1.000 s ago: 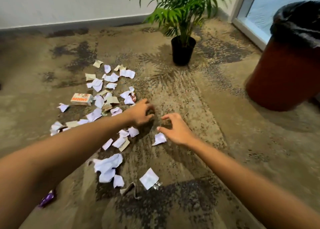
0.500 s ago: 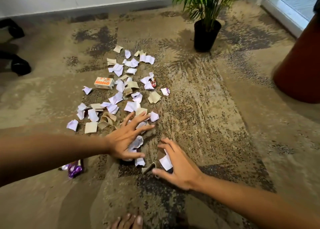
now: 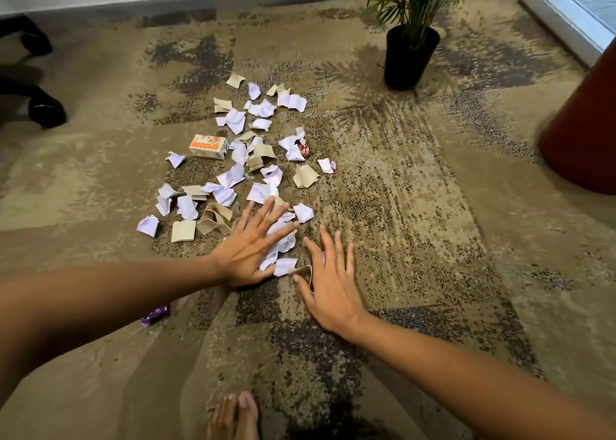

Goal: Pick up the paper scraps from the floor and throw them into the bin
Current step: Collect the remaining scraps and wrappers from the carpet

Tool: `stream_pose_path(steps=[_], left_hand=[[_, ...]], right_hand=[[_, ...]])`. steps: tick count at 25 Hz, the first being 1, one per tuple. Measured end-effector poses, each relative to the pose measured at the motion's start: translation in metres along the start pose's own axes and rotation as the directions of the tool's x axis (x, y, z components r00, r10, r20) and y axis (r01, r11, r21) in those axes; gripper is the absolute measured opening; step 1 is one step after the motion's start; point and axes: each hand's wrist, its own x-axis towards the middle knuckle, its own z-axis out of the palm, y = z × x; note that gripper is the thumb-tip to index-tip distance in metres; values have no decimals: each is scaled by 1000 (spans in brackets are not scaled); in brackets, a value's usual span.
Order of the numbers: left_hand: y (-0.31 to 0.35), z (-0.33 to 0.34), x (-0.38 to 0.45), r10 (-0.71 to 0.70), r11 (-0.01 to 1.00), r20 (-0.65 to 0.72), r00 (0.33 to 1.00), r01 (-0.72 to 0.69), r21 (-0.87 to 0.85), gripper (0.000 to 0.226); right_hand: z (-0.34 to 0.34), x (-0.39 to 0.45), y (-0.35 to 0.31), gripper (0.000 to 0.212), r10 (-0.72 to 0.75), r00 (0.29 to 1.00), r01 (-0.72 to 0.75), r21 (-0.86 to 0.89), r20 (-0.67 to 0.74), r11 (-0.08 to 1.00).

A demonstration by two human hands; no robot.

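White and tan paper scraps [image 3: 256, 159] lie on the carpet [image 3: 416, 206] in a band running from the 2 hands toward the potted plant [image 3: 411, 56]. Left hand [image 3: 253, 246] presses flat, fingers spread, on the nearest scraps; right hand [image 3: 328, 283], also spread, touches 1 tan piece. Bin [image 3: 586, 133] stands right of the plant.

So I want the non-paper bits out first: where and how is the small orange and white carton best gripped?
Probably from above, across its two long sides near the middle. The carton lies flat on the carpet with its broad printed face up, so its narrow sides are the easiest to pinch. Its left end is free of paper scraps; the left hand is nearer.
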Motion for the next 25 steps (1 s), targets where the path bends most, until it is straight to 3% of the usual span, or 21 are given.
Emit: stream_pose_path(steps=[4,8,12,19,21,25], left_hand=[[1,-3,22,-146,989,-26,989,147,33,94],[6,3,27,-332,943,-53,942,331,-41,95],[7,10,26,-432,899,-19,902,429,-86,93],[-15,-13,39,-163,921,19,986,159,-355,53],[-24,-21,43,-147,901,-17,989,127,-415,42],[-42,-42,65,-183,848,-46,982,134,-512,42]], right_hand=[[-9,28,18,60,4,1000,-2,146,-9,989],[-29,55,29,75,-23,999,7,378,38,926],[-39,70,38,84,-28,999,15,407,25,913],[-43,94,28,84,-133,988,89,433,73,897],[-44,96,24,87,-114,990,65,454,81,888],[-46,97,25,84,-50,997,10,502,65,865]])
